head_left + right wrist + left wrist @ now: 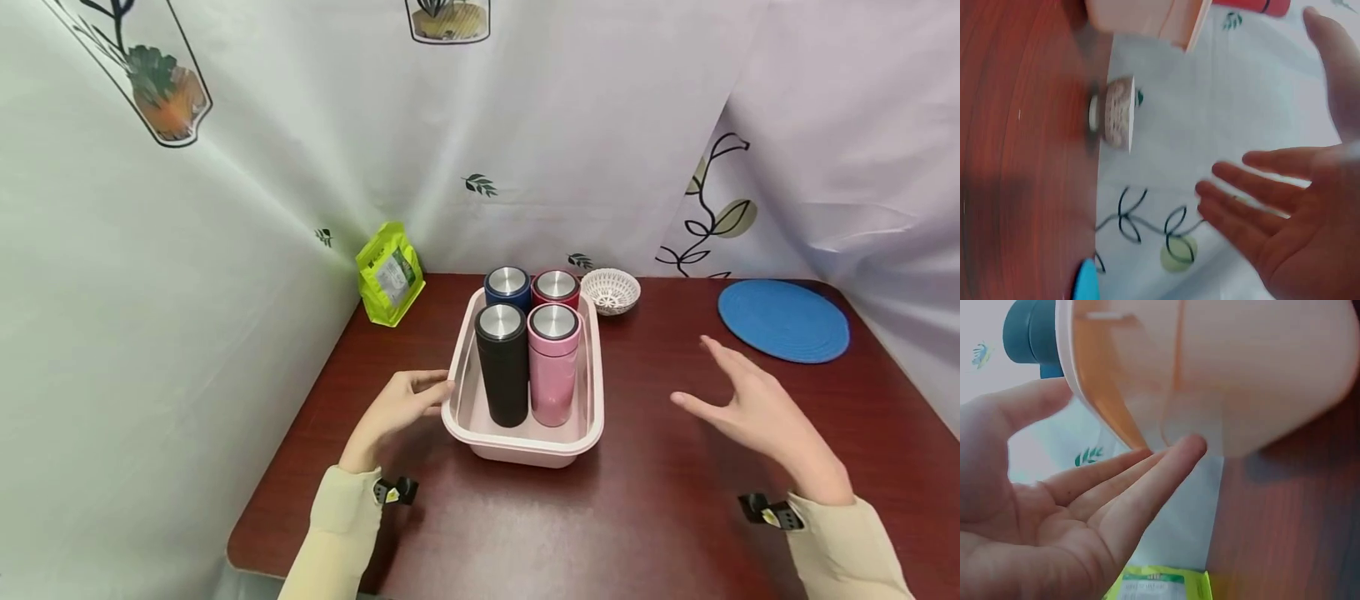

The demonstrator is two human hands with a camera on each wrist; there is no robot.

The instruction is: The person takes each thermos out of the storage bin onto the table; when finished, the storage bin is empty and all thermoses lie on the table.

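Observation:
A pale pink plastic tub (525, 446) stands on the table and holds several upright flasks with silver-topped lids. At the front are a black flask (504, 367) and a pink flask (553, 375); behind them are a dark blue flask (507, 285) and a red flask (556, 287). My left hand (401, 408) is at the tub's left rim, thumb tip at the edge and fingers extended just under it in the left wrist view. Out to the right of the tub, my right hand (757, 412) hovers over the table with fingers spread and nothing in it.
Behind the tub sits a small white openwork bowl (611, 290). A round blue mat (783, 321) lies at the back right of the reddish-brown table (645, 500). At the back left stands a bright green pouch (391, 273). A printed sheet (540, 150) hangs around the table.

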